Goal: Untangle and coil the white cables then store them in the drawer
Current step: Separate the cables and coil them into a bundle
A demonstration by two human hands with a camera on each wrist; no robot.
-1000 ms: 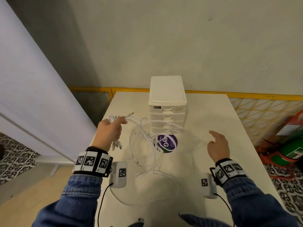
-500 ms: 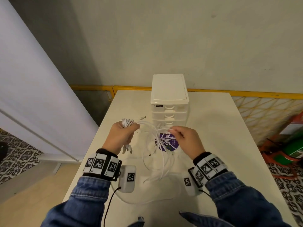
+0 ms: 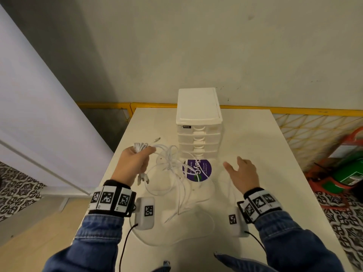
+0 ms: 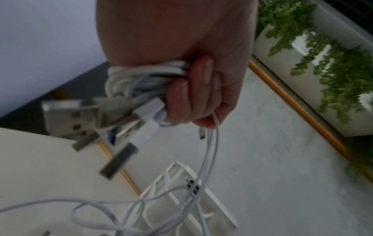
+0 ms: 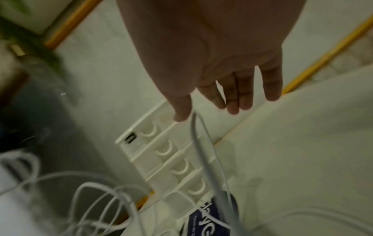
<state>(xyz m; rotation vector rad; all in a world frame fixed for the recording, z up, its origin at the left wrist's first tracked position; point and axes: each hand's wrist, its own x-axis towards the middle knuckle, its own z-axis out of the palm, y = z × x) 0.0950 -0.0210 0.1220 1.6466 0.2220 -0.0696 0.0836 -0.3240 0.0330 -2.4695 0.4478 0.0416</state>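
The left hand (image 3: 133, 165) is curled tight around a bunch of white cables (image 3: 170, 163), the fingers (image 4: 193, 89) wrapped over a wad of coiled loops. In the left wrist view several USB plugs (image 4: 84, 121) stick out of the fist toward 8 o'clock, blurred, and a thin strand hangs from under the fingers toward 6 o'clock. In the head view a small connector tip (image 3: 157, 138) pokes out of the fist toward 1 o'clock.

From that fist the cables spill toward 3 and 5 o'clock in tangled loops over the white table (image 3: 265, 154), crossing a round purple sticker (image 3: 198, 170) at the table's middle and trailing in one wide loop toward 6 o'clock, near the person's denim sleeves (image 3: 98, 242).

The right hand (image 3: 241, 175) floats above the table at 3 o'clock of the sticker, fingers straight and spread, gripping nothing. In the right wrist view a strand of cable (image 5: 203, 151) runs just under the thumb (image 5: 181, 108); whether it touches the thumb cannot be told from the blur.

The white drawer unit (image 3: 199, 122) stands at 12 o'clock of the sticker, just beyond the tangle, with four drawers stacked, all pushed in. A few loops reach its lowest drawer front.

Both wrists carry bands with black-and-white markers (image 3: 110, 199) and small white boxes (image 3: 145, 213). Beyond the table's far edge runs a yellow rail (image 3: 294, 110), with a green and orange object (image 3: 349, 173) at 3 o'clock on the patterned floor.
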